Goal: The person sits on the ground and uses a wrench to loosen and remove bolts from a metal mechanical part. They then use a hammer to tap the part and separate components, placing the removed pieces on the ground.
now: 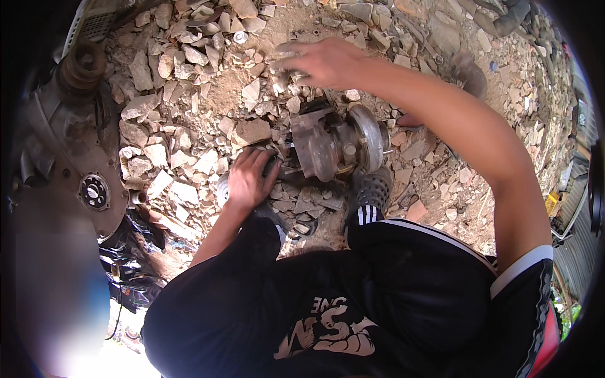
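So there's a chunky metal part [317, 151] sitting on broken stones [179, 60], right by a shoe [373, 188]. Left hand [247, 179] is down just beside it, can't really tell if it's gripping anything. Right hand [322, 63] is out over the stones past it, kinda blurry. Big rusty machine [60, 148] off left.

— Left hand [251, 179], right hand [324, 62]: total?
— Two, both bare.
— And turbocharger-like metal part [317, 148]?
— One, just right of the left hand.
— Big metal assembly [82, 151]?
— One, well left of the left hand.
— Small white ring [240, 38]?
— One, left of the right hand.
— Grey clog [374, 189]?
— One in plain sight, right of the left hand.
— Loose stones [141, 70]?
— Too many to count, around both hands.
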Available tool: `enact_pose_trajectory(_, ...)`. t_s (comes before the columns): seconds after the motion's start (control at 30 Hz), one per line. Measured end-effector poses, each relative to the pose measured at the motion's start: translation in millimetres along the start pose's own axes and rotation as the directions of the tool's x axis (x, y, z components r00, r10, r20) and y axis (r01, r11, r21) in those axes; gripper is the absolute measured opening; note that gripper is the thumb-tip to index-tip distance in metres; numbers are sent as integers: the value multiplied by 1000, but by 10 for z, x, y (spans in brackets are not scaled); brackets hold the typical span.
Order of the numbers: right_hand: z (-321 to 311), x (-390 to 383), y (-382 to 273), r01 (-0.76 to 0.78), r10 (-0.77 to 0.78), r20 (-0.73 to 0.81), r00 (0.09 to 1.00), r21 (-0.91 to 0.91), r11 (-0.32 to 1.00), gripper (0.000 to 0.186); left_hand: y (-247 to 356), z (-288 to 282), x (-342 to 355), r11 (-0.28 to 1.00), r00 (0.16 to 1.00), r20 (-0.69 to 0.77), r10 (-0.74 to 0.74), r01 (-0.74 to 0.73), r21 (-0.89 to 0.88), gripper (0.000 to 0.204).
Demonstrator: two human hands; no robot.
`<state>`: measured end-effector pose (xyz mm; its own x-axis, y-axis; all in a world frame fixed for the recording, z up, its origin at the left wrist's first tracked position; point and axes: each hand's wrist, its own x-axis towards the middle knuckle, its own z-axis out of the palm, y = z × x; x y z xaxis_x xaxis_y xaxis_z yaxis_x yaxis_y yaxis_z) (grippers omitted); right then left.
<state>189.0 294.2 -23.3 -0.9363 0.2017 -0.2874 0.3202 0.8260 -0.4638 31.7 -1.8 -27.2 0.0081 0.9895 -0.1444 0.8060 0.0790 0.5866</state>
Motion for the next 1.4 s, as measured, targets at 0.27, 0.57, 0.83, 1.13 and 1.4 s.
enact_pose_trajectory(0.27,180,-148,278,54,-40,65,997,-242,969,36,1,-1,25,999,1000,-1,30,-30,-15,24)
enact_pose_trajectory(0.57,194,-1682,458,-398,345,-571,745,35,917,32,-44,13,-32,998,998,-4,62,-62,0,24)
enact_pose_trajectory(0.83,-229,-2870,-1077,-650,808,-217,548,497,575,43,-98,129,-105,989,988,-41,149,-149,0,34)
enact_pose_trajectory(1.13,-1393,-3271,-2274,-579,702,-388,596,397,712,45,-350,-458,-243,677,980,194,35,120,-726,39)
enact_pose_trajectory(1.4,-1133,-2999,-2057,-290,725,-612,317,665,688,44,84,-2148,-453,688,824,536,185,281,-669,67)
